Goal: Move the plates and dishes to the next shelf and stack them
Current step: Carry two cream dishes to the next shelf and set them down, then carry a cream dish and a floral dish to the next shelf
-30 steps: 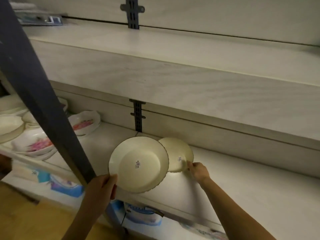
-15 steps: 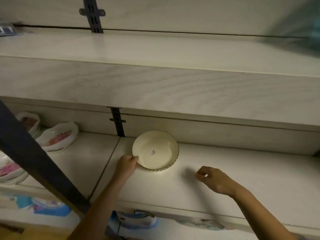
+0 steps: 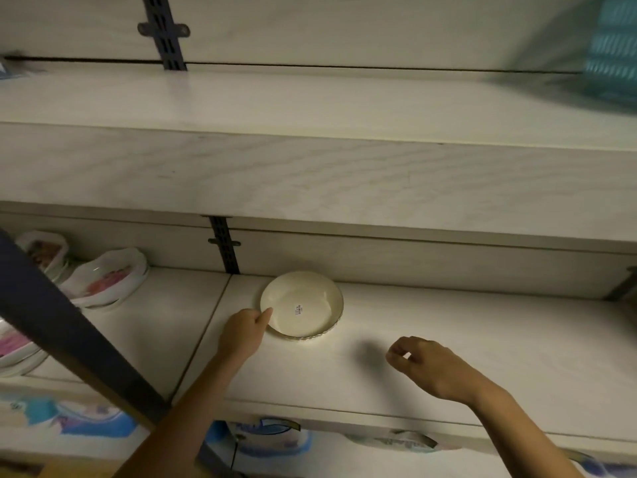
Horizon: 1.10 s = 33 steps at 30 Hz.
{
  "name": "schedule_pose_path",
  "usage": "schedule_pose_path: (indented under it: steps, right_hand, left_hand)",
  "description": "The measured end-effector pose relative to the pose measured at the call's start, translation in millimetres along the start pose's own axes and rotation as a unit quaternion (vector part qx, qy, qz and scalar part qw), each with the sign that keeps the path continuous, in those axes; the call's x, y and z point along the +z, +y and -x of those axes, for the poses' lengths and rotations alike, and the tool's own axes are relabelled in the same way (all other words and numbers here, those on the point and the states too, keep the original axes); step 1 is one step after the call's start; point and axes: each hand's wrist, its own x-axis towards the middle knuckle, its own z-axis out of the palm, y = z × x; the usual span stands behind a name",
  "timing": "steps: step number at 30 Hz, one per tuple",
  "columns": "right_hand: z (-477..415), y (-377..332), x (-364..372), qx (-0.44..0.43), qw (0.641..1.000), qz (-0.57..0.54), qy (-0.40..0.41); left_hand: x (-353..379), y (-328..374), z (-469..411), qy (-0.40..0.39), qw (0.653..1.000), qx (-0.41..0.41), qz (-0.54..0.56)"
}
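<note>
A cream dish (image 3: 303, 307) with a scalloped rim and a small sticker inside lies flat on the pale shelf (image 3: 448, 339), just right of the shelf seam. Whether a second dish lies under it I cannot tell. My left hand (image 3: 243, 334) touches the dish's near-left rim with thumb and fingers. My right hand (image 3: 425, 362) hovers over the bare shelf to the dish's right, fingers loosely curled, holding nothing. White dishes with pink floral prints (image 3: 105, 281) sit on the neighbouring shelf section at left.
A dark diagonal post (image 3: 69, 339) crosses the left foreground in front of the floral dishes. A thick shelf board (image 3: 310, 174) overhangs above. Packaged goods with blue labels (image 3: 262, 439) fill the shelf below. A teal basket (image 3: 613, 46) stands top right.
The two cream dishes held up a second ago are down on the shelf as one visible dish. My right hand has let go and pulled back to the right; my left stays at the rim.
</note>
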Motion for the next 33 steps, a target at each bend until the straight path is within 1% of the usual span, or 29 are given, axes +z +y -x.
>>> schedule_pose_path:
  steps: [3,6,9,12,14,17,19,21,27,29,33]
  right_hand:
    - [-1.5,-10.3,1.0,-0.03,0.999,0.034,-0.004]
    - [-4.0,-23.6,2.5,-0.068,0.995,0.076,-0.002]
    - [-4.3,-45.1,3.5,-0.118,0.986,0.114,0.007]
    - [-3.4,-73.0,7.5,-0.176,0.975,0.135,0.008]
    - [-1.9,-92.4,12.9,-0.209,0.967,0.143,-0.004]
    - [2.9,-121.0,23.2,-0.249,0.957,0.147,-0.01]
    - [7.0,-141.0,31.3,-0.268,0.952,0.15,-0.01]
    - [12.2,-161.8,40.7,-0.28,0.948,0.149,-0.011]
    - [29.8,-233.1,81.5,-0.29,0.949,0.12,-0.003]
    - [34.1,-259.6,99.8,-0.28,0.955,0.1,0.0]
    - [40.3,-309.3,133.8,-0.259,0.963,0.072,0.017]
  left_hand:
    - [-18.1,1.8,33.3,0.027,0.996,0.077,-0.026]
    - [-39.0,-2.9,63.3,0.004,0.992,0.11,-0.058]
    - [-59.0,-11.3,87.6,-0.04,0.994,0.076,-0.068]
    - [-75.3,-22.7,110.0,-0.076,0.995,0.042,-0.043]
    - [-85.7,-35.4,123.2,-0.08,0.995,0.035,-0.039]
    - [-104.9,-59.8,140.2,-0.067,0.996,0.024,-0.05]
    - [-118.7,-77.8,148.7,-0.056,0.998,0.019,-0.035]
    - [-134.7,-96.2,157.5,-0.037,0.999,0.022,-0.03]
    - [-192.6,-163.8,174.5,0.023,0.996,0.036,-0.077]
    - [-212.0,-190.6,177.0,0.031,0.996,0.039,-0.077]
    - [-250.1,-246.2,176.6,0.024,0.995,0.03,-0.09]
